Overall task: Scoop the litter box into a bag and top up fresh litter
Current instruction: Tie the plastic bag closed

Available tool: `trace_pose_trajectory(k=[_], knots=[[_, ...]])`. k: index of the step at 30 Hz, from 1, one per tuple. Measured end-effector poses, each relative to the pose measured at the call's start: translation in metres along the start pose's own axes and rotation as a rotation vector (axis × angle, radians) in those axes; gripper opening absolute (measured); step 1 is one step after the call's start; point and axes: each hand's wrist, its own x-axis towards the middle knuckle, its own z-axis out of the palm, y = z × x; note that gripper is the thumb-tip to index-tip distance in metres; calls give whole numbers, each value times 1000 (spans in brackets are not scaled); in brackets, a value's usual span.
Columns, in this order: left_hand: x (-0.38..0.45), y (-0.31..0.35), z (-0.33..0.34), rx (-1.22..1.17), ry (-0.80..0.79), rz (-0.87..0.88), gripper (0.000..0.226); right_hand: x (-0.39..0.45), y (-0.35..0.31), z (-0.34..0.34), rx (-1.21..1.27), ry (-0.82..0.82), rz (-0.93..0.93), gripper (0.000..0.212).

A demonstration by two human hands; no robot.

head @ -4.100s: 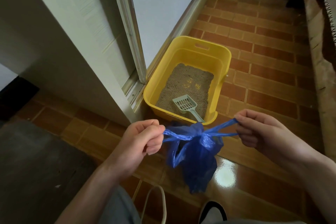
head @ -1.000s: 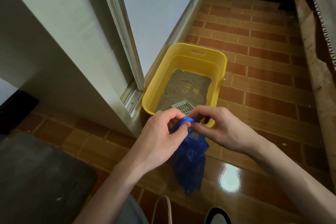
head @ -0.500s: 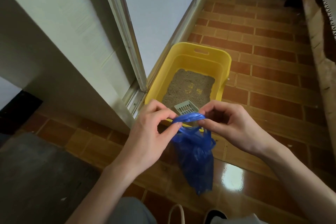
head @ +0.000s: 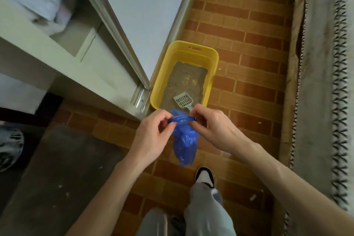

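Both of our hands are up in front of us, working the top of the blue bag (head: 184, 141). Our left hand (head: 153, 136) has its fingers (head: 166, 120) curled in, thumb and forefinger pinching one twisted end of the bag's neck. Our right hand (head: 212, 130) mirrors it, fingers (head: 197, 115) bent and pinching the other end, so the blue plastic runs taut in a short band between the two grips. Below that band the bag hangs free in a bunched, knotted lump (what is inside cannot be seen).

Just beyond our hands the yellow litter box (head: 162, 82) sits on the brick-pattern floor (head: 258, 82), close against the sliding door frame (head: 122, 48). Grey-brown litter (head: 185, 80) covers its bottom, and the pale green scoop (head: 183, 99) lies on it at the near end, its handle disappearing behind the bag. One black-and-white shoe (head: 204, 177) shows below the bag, and a dark mat (head: 57, 168) lies to the left.
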Motion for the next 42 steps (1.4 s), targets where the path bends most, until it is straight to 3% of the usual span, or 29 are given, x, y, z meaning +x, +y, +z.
trace_pose_trajectory(k=[7,19,30,37,42], knots=[[-54,77,-63,27,15,-24,6,-40,-101,-57,-111,8,21,7],[-166,195,-165,-60,177,-9,14,-114,-277,-136,-425,56,-153,10],[-238,228,-222,-193,436,-57,14,-145,-373,-132,-274,65,-238,10],[-295,234,-258,-104,490,-160,11,-143,-414,-118,-205,-16,-395,17],[-335,240,-288,-40,578,-255,9,-140,-456,-99,-121,-45,-487,11]])
